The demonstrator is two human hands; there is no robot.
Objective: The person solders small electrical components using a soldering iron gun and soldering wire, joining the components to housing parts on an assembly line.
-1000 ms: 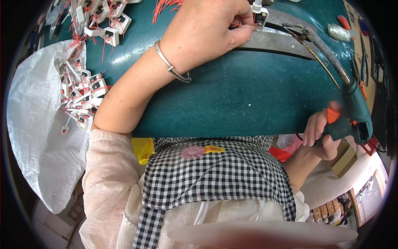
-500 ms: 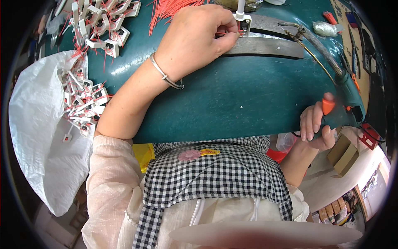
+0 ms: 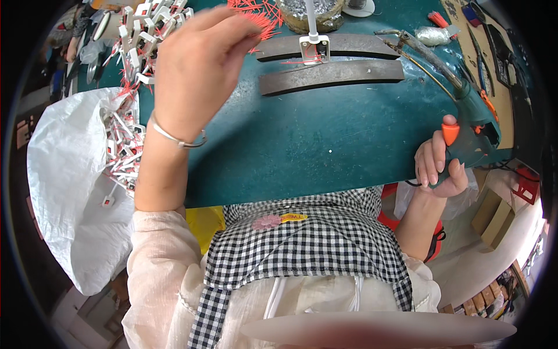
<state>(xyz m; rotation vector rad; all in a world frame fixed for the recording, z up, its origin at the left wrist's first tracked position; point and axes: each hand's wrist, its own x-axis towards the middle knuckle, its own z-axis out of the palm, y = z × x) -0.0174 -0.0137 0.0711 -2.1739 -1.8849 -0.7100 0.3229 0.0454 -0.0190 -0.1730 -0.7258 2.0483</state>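
Observation:
My left hand (image 3: 200,67) is raised at the left, fingers stretched toward a pile of red wires (image 3: 261,20); nothing shows in it. To its right, a small white plastic housing (image 3: 314,49) with a white stem sits across two curved dark metal bars (image 3: 331,77). Thin red wire lies at the housing's front. My right hand (image 3: 439,166), at the table's right front, is closed round the handle of a green soldering gun (image 3: 474,107) with an orange trigger. The gun's tip points left, just right of the bars.
Many white housings with red wires are heaped at the back left (image 3: 142,41). More spill from a white sack (image 3: 75,192) at the left edge. A round tin (image 3: 308,17) and a wire spool (image 3: 358,7) stand behind the bars. Tools lie at the far right.
My left hand has let go at the white housing and moved left toward the red wires. The housing stays on the bars. My right hand still holds the soldering gun.

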